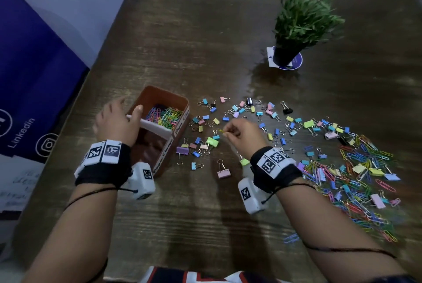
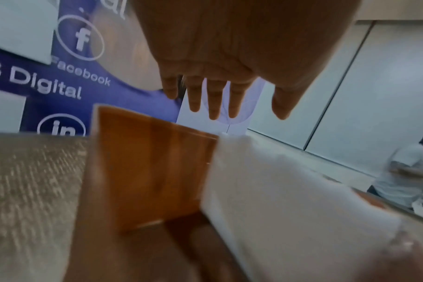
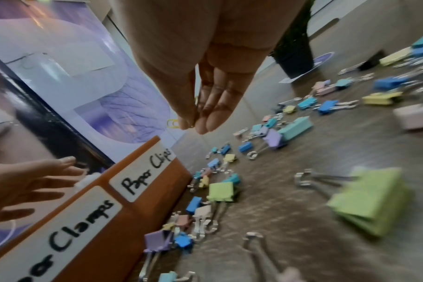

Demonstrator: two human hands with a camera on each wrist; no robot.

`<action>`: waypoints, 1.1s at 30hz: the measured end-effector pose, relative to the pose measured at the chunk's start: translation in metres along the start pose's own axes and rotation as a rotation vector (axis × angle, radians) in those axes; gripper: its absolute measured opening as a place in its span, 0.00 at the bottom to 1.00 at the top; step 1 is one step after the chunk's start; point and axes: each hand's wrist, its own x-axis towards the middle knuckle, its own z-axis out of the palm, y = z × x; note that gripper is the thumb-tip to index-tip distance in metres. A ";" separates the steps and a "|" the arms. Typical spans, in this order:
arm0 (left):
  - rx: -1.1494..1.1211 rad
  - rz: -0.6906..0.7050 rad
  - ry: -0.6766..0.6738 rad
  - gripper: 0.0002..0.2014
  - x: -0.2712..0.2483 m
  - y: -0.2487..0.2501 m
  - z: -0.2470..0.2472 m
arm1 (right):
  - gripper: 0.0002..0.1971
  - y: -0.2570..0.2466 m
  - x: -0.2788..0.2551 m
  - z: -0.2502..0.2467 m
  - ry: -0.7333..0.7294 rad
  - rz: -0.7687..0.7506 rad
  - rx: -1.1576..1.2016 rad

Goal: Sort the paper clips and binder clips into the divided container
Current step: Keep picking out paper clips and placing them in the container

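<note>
Right hand [image 1: 237, 130] pinches a single yellow paper clip [image 3: 172, 123] between thumb and fingertips, held above the scatter of binder clips [image 1: 213, 141] on the desk [image 1: 205, 225], a little to the right of the divided container [image 1: 180, 100]. I hold it by one end so that the rest hangs free of my fingers and can drop cleanly.

My left hand [image 1: 116, 120] hovers over the container's left wall by the white divider [image 1: 157, 128], fingers straight and spread, gripping nothing; whether the thumb actually touches the divider I cannot tell, as the left wrist view is blurred. I judge it is there to steady the box while the other hand delivers.

The far compartment, labelled "Paper Clips" [image 3: 145, 174], already holds a bright heap of paper clips [image 1: 164, 114]. The near one, labelled with a word ending in "Clamps" [image 3: 77, 227], looks bare. So this clip belongs in the far half, and my next move would be a short carry left over the rim.

Most of the work is left, I think: a big mixed pile [image 1: 356, 180] lies well off to the right, and the binder clips are untouched between it and the container.
</note>
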 end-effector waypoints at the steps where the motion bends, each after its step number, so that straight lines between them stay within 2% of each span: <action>1: 0.017 -0.006 -0.010 0.28 0.000 -0.005 -0.001 | 0.02 -0.009 0.005 0.006 0.014 -0.036 0.005; 5: 0.002 -0.016 -0.119 0.31 0.003 -0.020 0.003 | 0.01 -0.046 0.026 0.033 0.061 -0.175 0.017; 8: -0.054 0.027 -0.184 0.33 0.000 -0.032 0.016 | 0.02 -0.070 0.042 0.055 0.077 -0.265 -0.011; 12: -0.045 0.062 -0.164 0.36 -0.008 -0.037 0.021 | 0.02 -0.092 0.053 0.074 0.101 -0.289 -0.123; 14: -0.021 0.084 -0.137 0.37 -0.012 -0.036 0.021 | 0.04 -0.096 0.056 0.081 0.121 -0.269 -0.227; 17: 0.011 0.113 -0.110 0.37 -0.015 -0.035 0.021 | 0.10 -0.097 0.061 0.088 0.056 -0.110 -0.344; 19: 0.016 0.118 -0.102 0.37 -0.016 -0.034 0.022 | 0.11 -0.096 0.063 0.090 0.019 -0.068 -0.355; 23: 0.013 0.117 -0.109 0.37 -0.015 -0.035 0.022 | 0.11 -0.094 0.061 0.085 -0.002 -0.146 -0.296; 29: 0.018 0.075 -0.111 0.38 -0.014 -0.028 0.020 | 0.08 -0.077 0.041 0.066 0.164 -0.260 -0.070; 33: 0.031 0.173 -0.030 0.38 -0.024 -0.005 0.023 | 0.09 -0.050 0.024 0.045 0.239 -0.253 -0.042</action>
